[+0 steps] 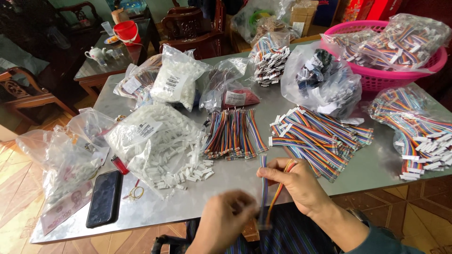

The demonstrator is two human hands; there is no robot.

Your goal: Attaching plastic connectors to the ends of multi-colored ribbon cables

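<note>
We see the right hand (301,186) pinched shut on a short rainbow ribbon cable (264,188), holding it upright over the near edge of the worktop (235,181) so its lower end hangs free. The left hand (223,226), blurred, closes loosely around that lower end. Loose white connector housings (190,171) lie within reach.

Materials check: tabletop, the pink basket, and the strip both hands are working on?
Tabletop: looks like brushed sheet metal, grey with a dull sheen. Pink basket: likely moulded plastic, with a perforated wall. Strip held by the right hand and left hand: multicoloured insulated ribbon wire, apparently plastic-coated.
</note>
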